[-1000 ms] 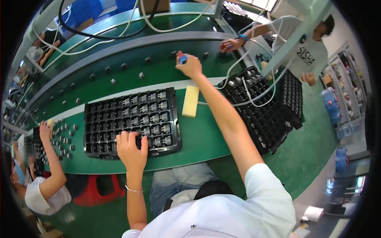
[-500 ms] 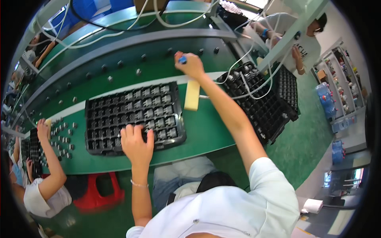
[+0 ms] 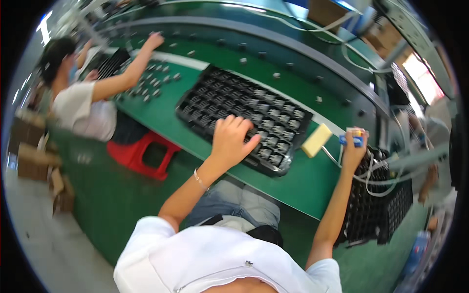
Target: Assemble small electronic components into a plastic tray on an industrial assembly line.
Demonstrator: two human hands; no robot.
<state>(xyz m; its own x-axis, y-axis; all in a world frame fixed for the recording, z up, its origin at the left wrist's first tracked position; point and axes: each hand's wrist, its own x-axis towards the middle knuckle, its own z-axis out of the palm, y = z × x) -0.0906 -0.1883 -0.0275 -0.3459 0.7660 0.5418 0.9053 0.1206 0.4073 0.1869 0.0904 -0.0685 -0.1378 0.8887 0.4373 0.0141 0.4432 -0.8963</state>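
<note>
A black plastic tray [image 3: 210, 90] lies across the green bench, its cells holding small metal parts [image 3: 278, 129] toward the right side. My left hand [image 3: 232, 139] rests over the tray's near edge, fingers stretched into the cells and thumb apart; anything under the fingertips is hidden. Out to the right, past the tray, my right hand [image 3: 352, 155] is closed around a small blue object [image 3: 352, 141] with a bit of orange and white on top; its kind is unclear. A pale yellow block [image 3: 317, 140] lies between the tray and my right hand.
Small metal parts [image 3: 276, 75] sit in a spaced line on the green strip behind the tray. More black trays [image 3: 371, 210] stand at the right under white cables [image 3: 376, 193]. At left a person [image 3: 88, 93] works beside scattered parts [image 3: 146, 93]; a red stool [image 3: 141, 154] stands below.
The view has swung toward the left. My right hand has drawn back from the far strip to the right of the yellow block, still gripping the blue object. My left hand stays at the tray.
</note>
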